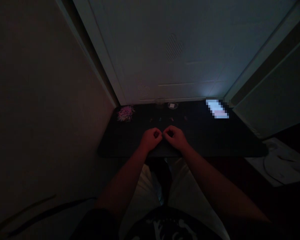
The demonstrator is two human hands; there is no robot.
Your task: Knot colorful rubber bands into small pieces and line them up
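In the dim head view my left hand point(151, 139) and my right hand point(176, 137) rest near the front middle of a black table point(215, 141). Both have curled fingers with thumb and fingertips pinched together, close to each other. Anything between the fingertips is too small and dark to make out. Just beyond the hands lies a row of several tiny items, among them a small pinkish piece point(171, 119) and a bluish one point(160, 119). Behind these are a round, shallow dish point(172, 105) with a white square in it and a dim clear container point(159, 104).
A pile of thin pink and purple strands point(125, 113) sits at the table's back left. At the back right glows a blurred bright screen point(217, 109). A pale panel with heart patterns point(174, 48) rises directly behind the table, and a wall point(40, 100) stands to the left.
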